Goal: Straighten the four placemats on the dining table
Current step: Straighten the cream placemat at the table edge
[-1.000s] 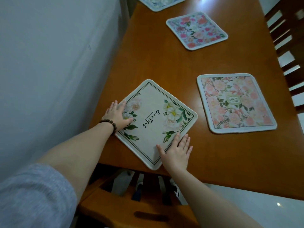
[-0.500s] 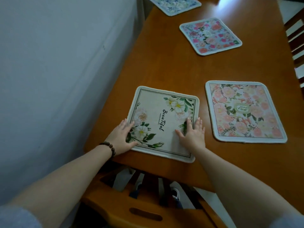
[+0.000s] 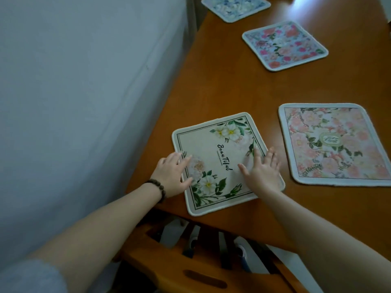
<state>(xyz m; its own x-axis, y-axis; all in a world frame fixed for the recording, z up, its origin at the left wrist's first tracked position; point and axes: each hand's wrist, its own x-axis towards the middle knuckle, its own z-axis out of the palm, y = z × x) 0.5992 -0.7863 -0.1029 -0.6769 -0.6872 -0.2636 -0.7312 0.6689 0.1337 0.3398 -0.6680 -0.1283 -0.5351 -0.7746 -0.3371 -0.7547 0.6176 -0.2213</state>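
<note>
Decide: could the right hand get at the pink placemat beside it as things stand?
Probably yes. The right hand lies flat on the cream placemat; only bare table separates it from the pink placemat.

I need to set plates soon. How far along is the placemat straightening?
Looks done: the pink mat sits roughly square. In hand: left hand and right hand press flat on the skewed cream mat. Left: the rose mat and blue mat lie angled.

Cream mat (image 3: 218, 157) with white flowers nearest, skewed, corner overhanging the counter (image 3: 222, 92) edge. Pink mat (image 3: 332, 144) just right, squarer. Rose mat (image 3: 284, 45) farther back, tilted. Blue mat (image 3: 234, 6) farthest, partly cropped.
</note>
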